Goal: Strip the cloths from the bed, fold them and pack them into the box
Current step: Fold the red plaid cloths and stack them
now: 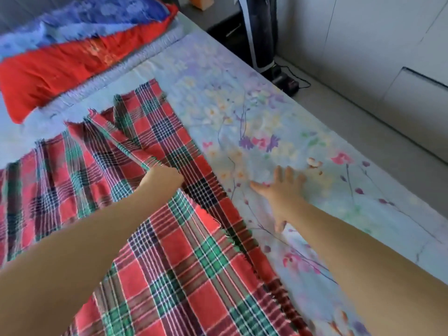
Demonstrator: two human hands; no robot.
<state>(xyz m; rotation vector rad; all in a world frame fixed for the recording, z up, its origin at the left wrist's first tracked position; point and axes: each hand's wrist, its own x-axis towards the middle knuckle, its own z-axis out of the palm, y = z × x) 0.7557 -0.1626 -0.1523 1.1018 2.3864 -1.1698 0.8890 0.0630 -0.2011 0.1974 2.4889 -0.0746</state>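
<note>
Fingers point(289, 173): on our right hand point(282, 190) they are straight and spread wide, palm down on the floral sheet point(254, 112).
Right hand's place: it lies just beside the frayed long edge of the plaid cloth point(184, 263); we cannot tell whether the thumb touches that edge.
Our left hand point(163, 177): it is curled shut on a raised fold of the plaid cloth. Its fingers are tucked under, so we see only the back of the fist.
Plaid cloth: it has red, green and dark-blue checks and sits on the near-left part of the floral sheet. It is rumpled into ridges towards the far end, with one corner flapped over just beside our left forearm.
Far-left pile: a red cloth point(55, 69) lies bunched well beyond the plaid one, and a blue cloth point(101, 15) with a pale pattern lies over its far side.
Floral sheet: it is pale blue with pink, purple and yellow flowers, and lies flat and bare to the right of our hands.
Bedside: a tall black-and-white appliance point(259, 32) stands on the floor, with a black cable point(301, 81) at its base. White cupboard fronts point(375, 40) stand along the right.
</note>
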